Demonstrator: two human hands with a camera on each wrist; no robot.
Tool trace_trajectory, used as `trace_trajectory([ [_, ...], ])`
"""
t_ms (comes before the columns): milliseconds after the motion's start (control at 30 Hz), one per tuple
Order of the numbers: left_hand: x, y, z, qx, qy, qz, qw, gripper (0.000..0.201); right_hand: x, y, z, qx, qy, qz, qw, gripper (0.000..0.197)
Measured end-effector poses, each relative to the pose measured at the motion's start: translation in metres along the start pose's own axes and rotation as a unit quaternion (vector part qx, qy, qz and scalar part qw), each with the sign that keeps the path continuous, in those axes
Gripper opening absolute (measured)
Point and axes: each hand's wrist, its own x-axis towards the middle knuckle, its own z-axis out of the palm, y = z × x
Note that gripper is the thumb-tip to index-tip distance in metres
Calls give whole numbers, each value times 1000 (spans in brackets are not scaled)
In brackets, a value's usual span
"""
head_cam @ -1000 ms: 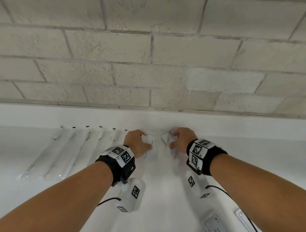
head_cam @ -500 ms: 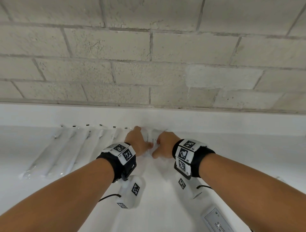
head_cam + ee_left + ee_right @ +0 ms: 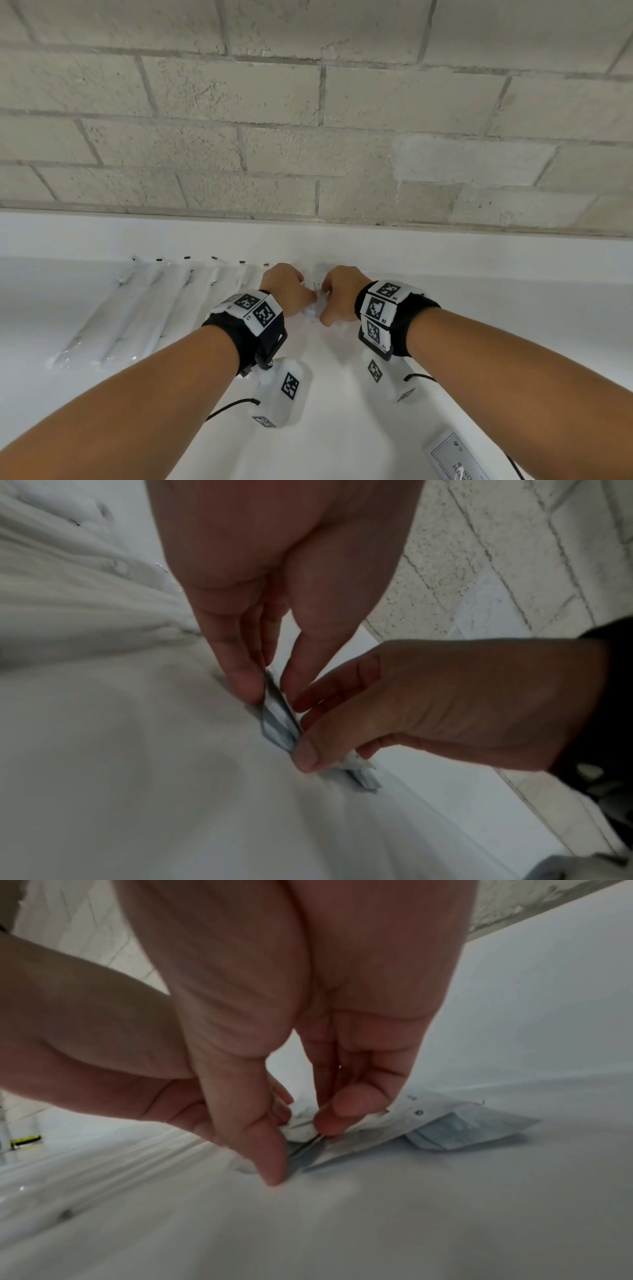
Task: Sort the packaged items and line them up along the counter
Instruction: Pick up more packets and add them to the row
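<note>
A small stack of flat white packets [image 3: 317,301] stands on edge on the white counter [image 3: 342,428] near the back ledge. My left hand [image 3: 287,294] and right hand [image 3: 337,298] meet over it. In the left wrist view my left hand [image 3: 270,685] pinches the packets [image 3: 279,723] between thumb and fingers at one end. My right hand [image 3: 301,1139] pinches the packets [image 3: 445,1131] between thumb and fingers at the other end. Part of the stack is hidden by the fingers.
Several long clear-wrapped packages [image 3: 137,308] lie side by side in a row left of my hands. A labelled white package [image 3: 455,459] lies at the near right. A raised white ledge [image 3: 479,246] and a grey block wall [image 3: 308,120] close the back.
My right hand moved left with its packet and met the left hand; the separate packets are now pressed together between both hands.
</note>
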Motion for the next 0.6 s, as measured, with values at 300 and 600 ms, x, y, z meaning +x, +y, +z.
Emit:
trace_trajectory([
  [300,-1,-3,-3,-14,-28,-49,998,29,-6,4,5,4,9,3,1000,35],
  [600,9,-5,-3,30,-6,-21,999,5,14,0,8,30,27,21,999,34],
])
